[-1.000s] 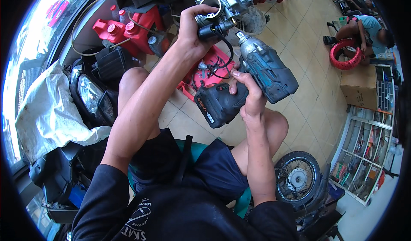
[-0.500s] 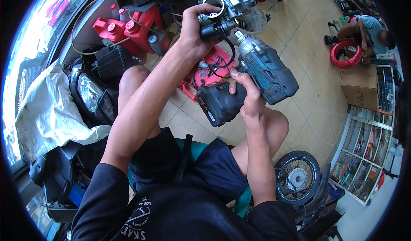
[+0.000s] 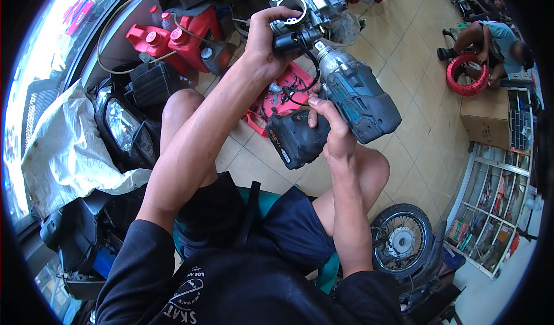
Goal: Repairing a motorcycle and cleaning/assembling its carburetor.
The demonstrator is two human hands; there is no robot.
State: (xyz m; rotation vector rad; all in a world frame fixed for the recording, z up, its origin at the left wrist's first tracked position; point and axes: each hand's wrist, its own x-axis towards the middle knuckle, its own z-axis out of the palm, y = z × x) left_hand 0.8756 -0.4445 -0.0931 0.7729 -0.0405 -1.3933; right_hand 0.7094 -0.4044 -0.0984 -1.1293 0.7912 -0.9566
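Note:
My left hand (image 3: 264, 43) is closed around a silver metal carburetor (image 3: 323, 6) with a round open bore, a black cylindrical part and a black cable. Its thumb side rests by the rim of the bore. In my right hand (image 3: 336, 120) is a cordless impact wrench (image 3: 365, 100), gripped by the handle, its black battery (image 3: 293, 143) toward the left. The wrench's square drive tip points up at the underside of the carburetor; whether they touch, I cannot tell. Below them on the floor lies a red tray (image 3: 254, 123) with small parts and tools.
Red jugs (image 3: 184, 42) stand at the far left, near a motorcycle headlight (image 3: 122, 123) and a white sack (image 3: 69, 146). A spoked wheel (image 3: 401, 241) is at the lower right, before a shelf rack (image 3: 490, 209). Another person (image 3: 499, 42) handles a red tire (image 3: 450, 77) over a cardboard box (image 3: 485, 117).
The carburetor has shifted slightly right and down in my left hand. The impact wrench has barely moved, and its drive tip now sits closer to the carburetor.

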